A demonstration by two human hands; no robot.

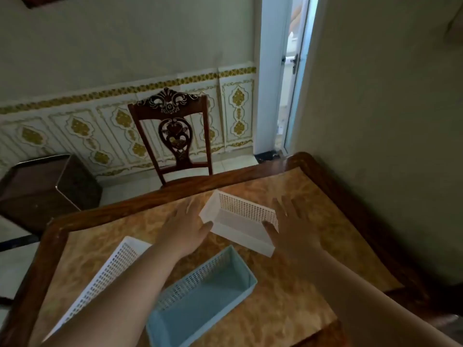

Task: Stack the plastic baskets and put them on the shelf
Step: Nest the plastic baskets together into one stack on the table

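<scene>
**Two hands at the far basket**

The left hand and right hand are at the two short ends of the far basket, a white one on the table. Both hands have straight, spread fingers, a bit blurry. Only the thumbs touch the basket. The blue basket lies nearer, just apart from it. The left basket, also white, lies partly under the left arm. A chair stands behind the table.

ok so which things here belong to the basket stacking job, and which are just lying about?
Job: far white basket, blue basket, left white basket, left hand and right hand, both open either side of the far white basket.
Lying about: table, carved chair, dark bin.
</scene>
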